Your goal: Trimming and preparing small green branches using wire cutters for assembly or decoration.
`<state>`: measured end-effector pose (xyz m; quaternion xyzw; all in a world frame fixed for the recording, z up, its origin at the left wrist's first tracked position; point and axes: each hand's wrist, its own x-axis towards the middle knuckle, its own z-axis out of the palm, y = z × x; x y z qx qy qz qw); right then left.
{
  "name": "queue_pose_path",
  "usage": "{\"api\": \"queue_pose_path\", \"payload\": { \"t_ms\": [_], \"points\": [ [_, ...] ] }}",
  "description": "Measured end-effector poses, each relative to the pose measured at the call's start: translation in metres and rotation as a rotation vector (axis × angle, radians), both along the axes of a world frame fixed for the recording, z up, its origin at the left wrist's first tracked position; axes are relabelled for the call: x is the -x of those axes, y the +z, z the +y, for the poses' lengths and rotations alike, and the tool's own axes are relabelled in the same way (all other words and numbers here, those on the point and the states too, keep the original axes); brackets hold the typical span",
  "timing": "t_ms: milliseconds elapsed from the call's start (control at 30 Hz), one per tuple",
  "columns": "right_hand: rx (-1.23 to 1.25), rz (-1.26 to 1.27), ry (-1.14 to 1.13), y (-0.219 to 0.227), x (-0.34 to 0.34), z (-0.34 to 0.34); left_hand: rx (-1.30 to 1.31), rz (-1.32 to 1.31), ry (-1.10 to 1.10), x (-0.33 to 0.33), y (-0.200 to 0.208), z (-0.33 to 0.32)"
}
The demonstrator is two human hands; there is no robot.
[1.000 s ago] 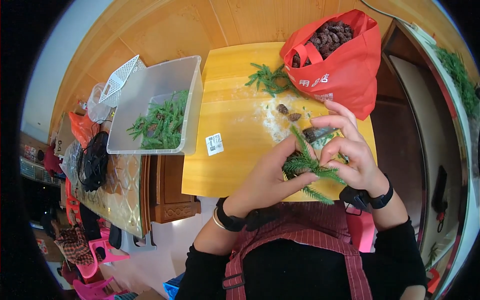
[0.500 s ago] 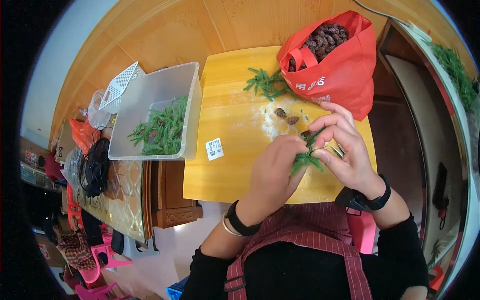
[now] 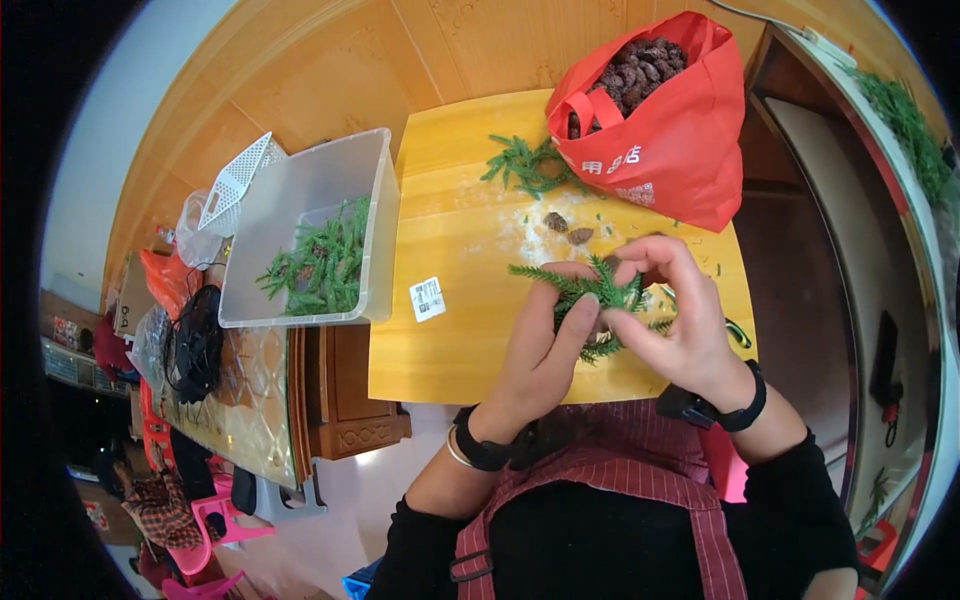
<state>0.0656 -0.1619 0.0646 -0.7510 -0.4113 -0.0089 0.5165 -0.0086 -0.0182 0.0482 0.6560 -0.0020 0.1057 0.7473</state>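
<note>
Both hands are together over the near part of the yellow table, holding a green pine sprig [image 3: 575,287]. My left hand [image 3: 540,345] grips it from the left, thumb across the needles. My right hand [image 3: 690,330] closes on its right side with curled fingers and thumb; whatever lies deeper between the fingertips is partly hidden. Two small brown pine cones [image 3: 580,236] lie just beyond, beside white powder [image 3: 535,240]. Behind the right hand shows part of a tool with a black and green handle [image 3: 738,333].
A red bag of pine cones [image 3: 665,155] stands at the table's far right, with loose pine sprigs [image 3: 525,165] beside it. At left is a clear plastic bin [image 3: 375,240] holding green sprigs. A white label [image 3: 427,299] lies near the table's left edge. Another person [image 3: 160,505] sits far left.
My hands have turned and spread, so more of the pine sprig shows, its branches pointing left and up. The tool's handle has come into sight at the right.
</note>
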Motion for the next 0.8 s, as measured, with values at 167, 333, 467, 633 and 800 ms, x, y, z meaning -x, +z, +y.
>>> {"api": "queue_pose_path", "payload": {
  "t_ms": [167, 333, 467, 633, 800],
  "points": [
    [-0.173, 0.330, -0.011, -0.005, 0.006, 0.005, -0.072, -0.098, 0.026, -0.001, -0.007, -0.006],
    [-0.201, 0.311, 0.000, -0.008, 0.006, 0.005, -0.077, -0.128, 0.082, -0.002, -0.008, -0.008],
    [-0.150, -0.051, -0.059, -0.013, 0.004, 0.005, -0.030, -0.131, 0.079, -0.004, -0.011, -0.008],
    [-0.078, -0.227, -0.109, -0.010, 0.005, 0.006, 0.100, -0.131, 0.020, -0.006, -0.018, -0.007],
    [-0.173, -0.269, -0.053, -0.018, 0.003, 0.003, -0.003, -0.285, 0.067, -0.010, -0.027, -0.004]
  ]
}}
